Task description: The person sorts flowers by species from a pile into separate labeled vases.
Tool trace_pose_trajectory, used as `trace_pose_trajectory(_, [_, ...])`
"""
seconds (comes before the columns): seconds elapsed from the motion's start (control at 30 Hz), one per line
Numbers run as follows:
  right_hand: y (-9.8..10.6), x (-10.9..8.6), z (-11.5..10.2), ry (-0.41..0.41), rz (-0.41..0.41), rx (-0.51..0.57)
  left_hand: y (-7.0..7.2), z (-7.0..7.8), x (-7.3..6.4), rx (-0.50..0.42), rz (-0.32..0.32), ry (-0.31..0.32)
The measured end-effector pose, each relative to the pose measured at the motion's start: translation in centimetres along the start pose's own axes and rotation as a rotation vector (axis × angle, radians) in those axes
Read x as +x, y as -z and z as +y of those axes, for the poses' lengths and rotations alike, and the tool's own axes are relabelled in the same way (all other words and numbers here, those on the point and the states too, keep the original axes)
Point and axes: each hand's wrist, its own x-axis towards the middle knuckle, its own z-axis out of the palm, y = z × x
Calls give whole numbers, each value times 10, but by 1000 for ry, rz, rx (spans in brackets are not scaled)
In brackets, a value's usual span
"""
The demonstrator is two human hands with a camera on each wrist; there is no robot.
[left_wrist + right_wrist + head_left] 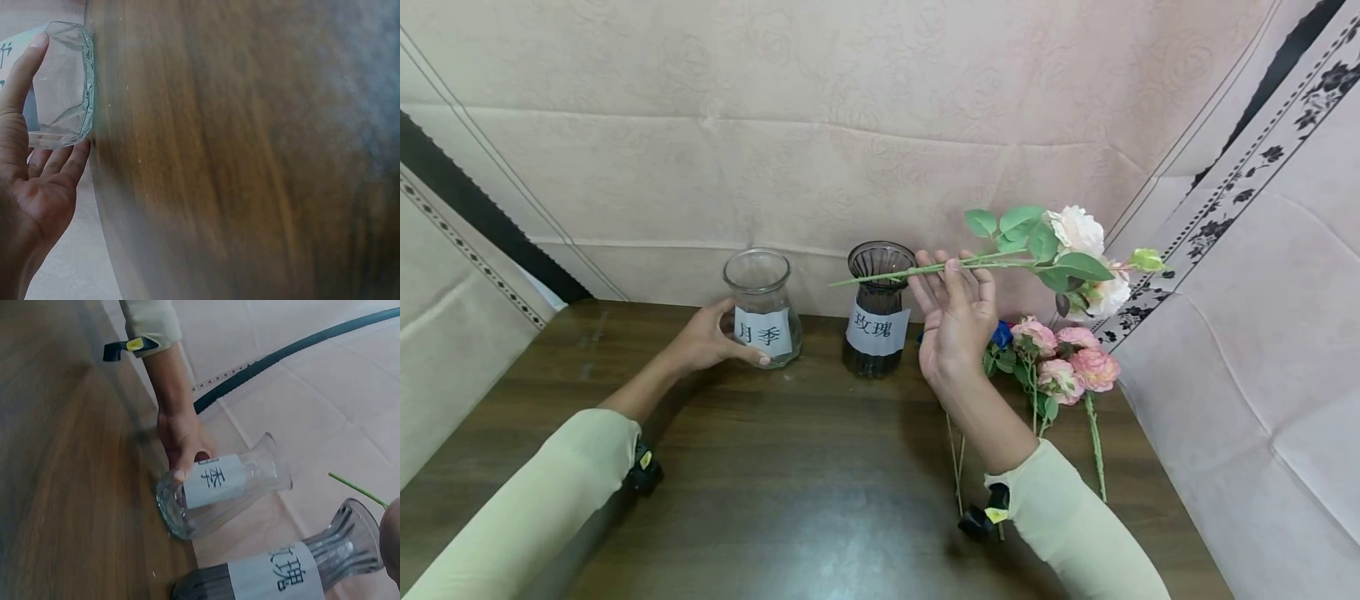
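You are gripping a clear glass vase (779, 308) with your left hand (713, 340) around its lower side. It is standing upright on the wooden table (760, 467), its round mouth flaring, its pale label (763, 332) showing dark characters. You are pinching a white flower spray (1042, 244) in your right hand (957, 321); it is floating almost level above the table, its bare green stem pointing left, its white blooms, green leaves and yellow-green bud (1147, 260) reaching right.

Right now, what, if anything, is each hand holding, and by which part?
The left hand grips the clear, colourless glass vase around its lower body. The right hand pinches the white-bloomed, green-leaved flower spray by its slim green stem.
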Motion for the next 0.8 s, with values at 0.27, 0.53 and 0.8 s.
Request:
trace_pose_trajectory(0.27, [-18,-6,11,15,-6,-3,0,-1,0,-1,-4,6])
trace_pose_trajectory(0.53, [-37,-11,19,36,-23,15,0,-4,1,-6,-6,4])
trace_pose_trajectory(0.8, [-56,-19,29,35,-56,-7,1,-3,0,-17,-11,-6])
